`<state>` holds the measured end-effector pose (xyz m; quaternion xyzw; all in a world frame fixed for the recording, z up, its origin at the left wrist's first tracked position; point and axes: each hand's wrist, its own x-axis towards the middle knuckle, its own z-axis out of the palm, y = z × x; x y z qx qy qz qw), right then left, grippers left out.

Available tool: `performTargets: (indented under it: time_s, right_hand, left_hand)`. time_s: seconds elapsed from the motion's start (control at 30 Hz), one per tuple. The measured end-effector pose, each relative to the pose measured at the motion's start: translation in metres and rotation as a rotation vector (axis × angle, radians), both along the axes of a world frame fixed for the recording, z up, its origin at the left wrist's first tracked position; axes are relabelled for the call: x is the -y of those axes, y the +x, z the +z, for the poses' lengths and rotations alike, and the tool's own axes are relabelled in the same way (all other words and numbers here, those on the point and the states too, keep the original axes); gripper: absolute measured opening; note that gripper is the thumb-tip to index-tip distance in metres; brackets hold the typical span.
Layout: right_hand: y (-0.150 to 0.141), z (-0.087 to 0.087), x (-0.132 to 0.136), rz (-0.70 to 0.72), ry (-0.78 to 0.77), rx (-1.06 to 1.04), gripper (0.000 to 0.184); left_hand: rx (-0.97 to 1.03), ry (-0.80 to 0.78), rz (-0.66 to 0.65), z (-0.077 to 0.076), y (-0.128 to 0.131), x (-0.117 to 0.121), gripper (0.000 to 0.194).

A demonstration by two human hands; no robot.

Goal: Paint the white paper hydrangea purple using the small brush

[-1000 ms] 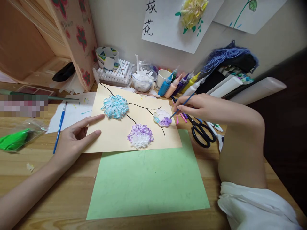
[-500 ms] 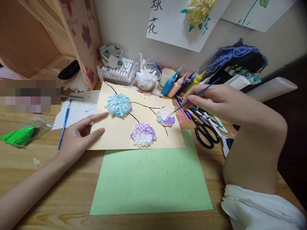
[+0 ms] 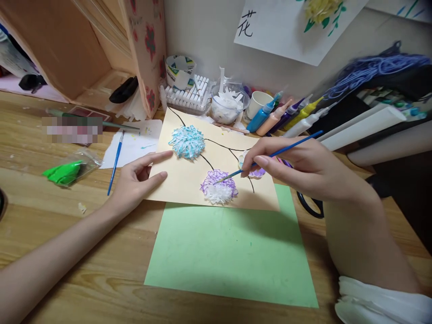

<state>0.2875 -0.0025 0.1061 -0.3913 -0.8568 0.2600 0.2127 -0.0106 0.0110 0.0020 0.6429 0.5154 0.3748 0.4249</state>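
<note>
My right hand (image 3: 297,164) grips a thin blue paintbrush (image 3: 290,147), whose tip touches the purple-and-white paper flower (image 3: 218,186) on the cream sheet (image 3: 184,177). My left hand (image 3: 138,180) rests flat on that sheet's left edge, fingers spread, holding nothing. A blue-and-white paper flower (image 3: 186,141) sits higher on the sheet, joined by black painted stems. The small flower-shaped palette (image 3: 258,172) with purple paint is mostly hidden behind my right hand.
A green sheet (image 3: 232,252) lies in front on the wooden table. Paint bottles (image 3: 266,118), a white cup (image 3: 259,102), a bowl of paper scraps (image 3: 227,108), a marker tray (image 3: 191,96), black scissors (image 3: 308,207), a second blue brush (image 3: 115,162) and a green bag (image 3: 65,171) surround it.
My right hand moved left from the palette and brought the brush tip down onto the purple flower. The view shifted; my left hand stayed on the sheet.
</note>
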Motion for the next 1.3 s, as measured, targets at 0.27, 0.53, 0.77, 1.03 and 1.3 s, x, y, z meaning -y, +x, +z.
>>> performTargets:
  time_s: [0.27, 0.53, 0.77, 1.03, 1.3]
  right_hand:
    - [-0.0071, -0.0043, 0.0011, 0.033, 0.015, 0.066, 0.022]
    - [-0.0056, -0.0013, 0.0036, 0.053, 0.066, 0.034, 0.018]
    - [-0.0082, -0.0029, 0.0034, 0.087, 0.102, 0.110, 0.017]
    - [-0.0058, 0.0025, 0.0084, 0.120, 0.156, 0.117, 0.016]
    - [-0.0062, 0.0016, 0.0047, 0.137, 0.170, 0.127, 0.016]
  left_hand:
    - [0.043, -0.002, 0.005, 0.0023, 0.0028, 0.0005, 0.037]
    - [0.046, 0.007, 0.005, 0.0027, 0.0022, 0.0007, 0.037]
    - [0.022, -0.012, 0.023, 0.0039, 0.0029, 0.0012, 0.038]
    - [0.025, -0.009, 0.022, 0.0036, 0.0032, 0.0009, 0.038]
    - [-0.004, 0.016, -0.001, 0.0007, 0.0012, -0.0005, 0.039]
